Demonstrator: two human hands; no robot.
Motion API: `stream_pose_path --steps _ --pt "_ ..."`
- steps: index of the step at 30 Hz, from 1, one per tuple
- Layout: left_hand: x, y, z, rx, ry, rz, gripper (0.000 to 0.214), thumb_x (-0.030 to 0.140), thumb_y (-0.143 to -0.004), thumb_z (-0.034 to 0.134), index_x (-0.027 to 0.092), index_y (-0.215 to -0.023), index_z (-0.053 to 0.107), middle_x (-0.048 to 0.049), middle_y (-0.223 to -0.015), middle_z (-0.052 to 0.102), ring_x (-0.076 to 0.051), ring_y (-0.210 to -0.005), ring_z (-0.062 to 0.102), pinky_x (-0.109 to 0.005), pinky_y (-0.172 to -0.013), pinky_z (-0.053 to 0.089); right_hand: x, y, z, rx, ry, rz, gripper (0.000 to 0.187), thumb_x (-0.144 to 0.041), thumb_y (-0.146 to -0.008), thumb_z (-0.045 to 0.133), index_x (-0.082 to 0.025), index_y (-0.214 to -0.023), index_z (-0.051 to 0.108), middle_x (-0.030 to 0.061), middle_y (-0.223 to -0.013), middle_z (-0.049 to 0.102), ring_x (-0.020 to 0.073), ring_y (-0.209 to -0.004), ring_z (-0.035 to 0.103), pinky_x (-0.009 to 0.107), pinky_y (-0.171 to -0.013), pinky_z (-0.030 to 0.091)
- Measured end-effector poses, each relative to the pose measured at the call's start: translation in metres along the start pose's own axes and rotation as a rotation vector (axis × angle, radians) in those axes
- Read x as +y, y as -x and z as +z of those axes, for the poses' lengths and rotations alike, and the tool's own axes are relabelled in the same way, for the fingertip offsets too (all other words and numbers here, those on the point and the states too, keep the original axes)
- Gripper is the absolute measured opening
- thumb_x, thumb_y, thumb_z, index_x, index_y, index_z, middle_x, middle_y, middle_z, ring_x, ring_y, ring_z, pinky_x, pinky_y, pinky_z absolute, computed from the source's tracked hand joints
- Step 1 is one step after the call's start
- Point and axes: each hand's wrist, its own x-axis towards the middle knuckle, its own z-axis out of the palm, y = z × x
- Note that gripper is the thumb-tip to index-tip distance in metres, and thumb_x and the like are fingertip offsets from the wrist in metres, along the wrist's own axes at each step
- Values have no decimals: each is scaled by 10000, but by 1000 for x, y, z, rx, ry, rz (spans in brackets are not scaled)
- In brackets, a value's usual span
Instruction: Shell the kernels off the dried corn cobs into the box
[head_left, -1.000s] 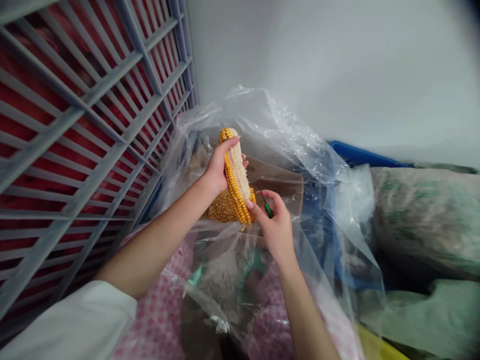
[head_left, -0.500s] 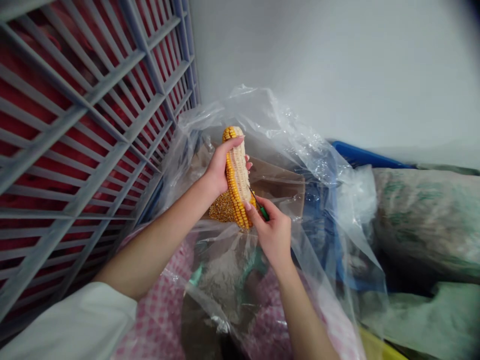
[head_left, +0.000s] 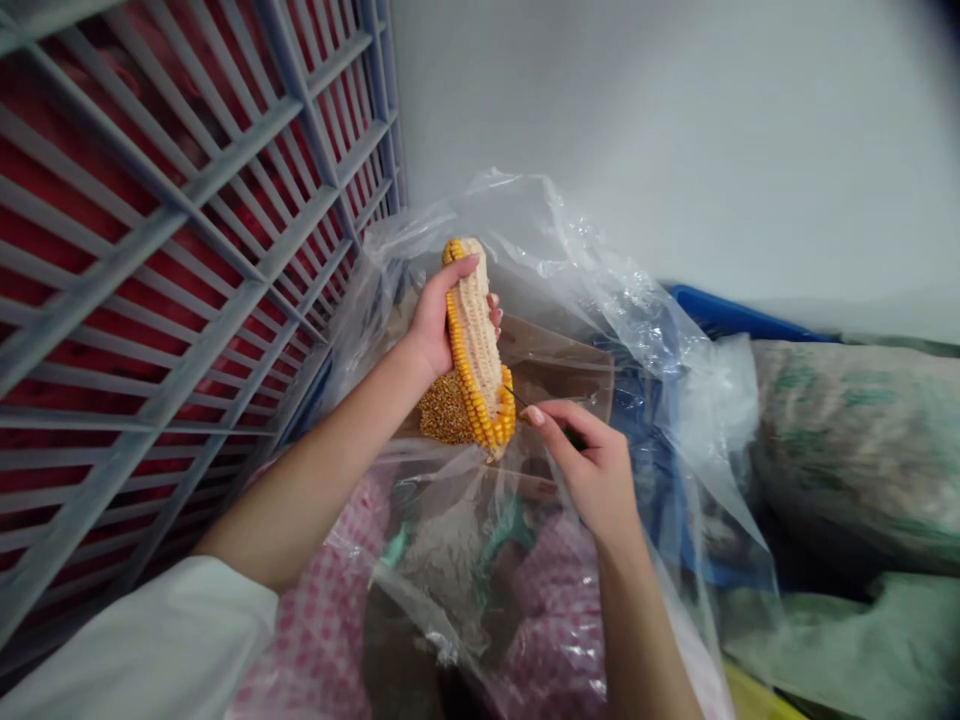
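My left hand (head_left: pixel 433 322) is closed round a corn cob (head_left: pixel 477 345), held upright over a cardboard box (head_left: pixel 559 365) lined with clear plastic. Part of the cob is bare white; yellow kernels remain along its left side and bottom. My right hand (head_left: pixel 592 465) grips a small green-handled pick (head_left: pixel 571 437), its thin metal tip touching the cob's lower right kernels. A heap of loose kernels (head_left: pixel 442 412) lies in the box just behind the cob.
A grey slatted crate wall (head_left: pixel 172 230) with red behind it fills the left. Clear plastic sheeting (head_left: pixel 600 290) drapes over the box. A blue bin edge (head_left: pixel 720 312) and greenish woven sacks (head_left: pixel 855 440) lie to the right. Pink checked cloth (head_left: pixel 330 600) is below.
My right hand slid rightward off the cob's base, so now only the pick's tip meets the lower kernels. The cob rose slightly in my left hand.
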Motion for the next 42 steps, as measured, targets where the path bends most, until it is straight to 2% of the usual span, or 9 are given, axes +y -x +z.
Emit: stream_pose_path --steps 4,12,17,30,34,38,42 --pt "7 -1 -2 -17 7 28 302 459 -625 611 184 -737 555 7 -505 538 -123 -453 535 -251 -483 442 -1 3 -13 -32 78 -55 195 -357 -771 580 -194 -779 687 -1 -744 675 127 -637 564 228 -597 405" --pt "5 0 1 -13 -10 -2 302 459 -635 618 187 -752 557 12 -497 531 -118 -431 526 -250 -470 436 -3 5 -20 -46 181 -103 208 -361 -781 558 -200 -754 686 -1 -700 675 125 -592 571 227 -563 418" --pt "3 1 3 -15 -17 -13 317 453 -623 630 186 -780 563 10 -489 531 -132 -437 537 -263 -478 444 -4 5 -21 -54 229 -112 241 -375 -795 531 -198 -749 688 -2 -661 662 115 -546 543 220 -535 404" --pt "-11 4 5 -54 -103 -61 301 431 -612 625 178 -759 556 15 -488 530 -117 -395 505 -239 -409 411 -4 6 -17 -212 206 -72 264 -354 -816 497 -188 -715 674 -15 -611 627 96 -507 497 203 -505 359" --pt "-14 4 3 -57 -91 -67 295 437 -612 622 179 -730 543 16 -494 525 -107 -388 491 -231 -405 408 -2 7 -9 -182 173 -40 272 -369 -808 503 -182 -696 668 -19 -562 595 95 -487 478 206 -493 346" --pt "-17 0 -1 -95 -87 -88 277 431 -602 628 186 -655 510 16 -500 523 -94 -385 473 -217 -395 391 2 8 -1 -125 134 -17 280 -386 -798 516 -179 -695 675 -7 -608 627 107 -526 501 212 -515 356" --pt "-19 -3 -4 -78 -83 -94 273 420 -595 635 181 -637 509 10 -504 527 -93 -392 476 -217 -397 396 7 11 4 -83 78 22 280 -388 -789 528 -172 -698 681 -6 -605 625 105 -528 491 211 -519 357"
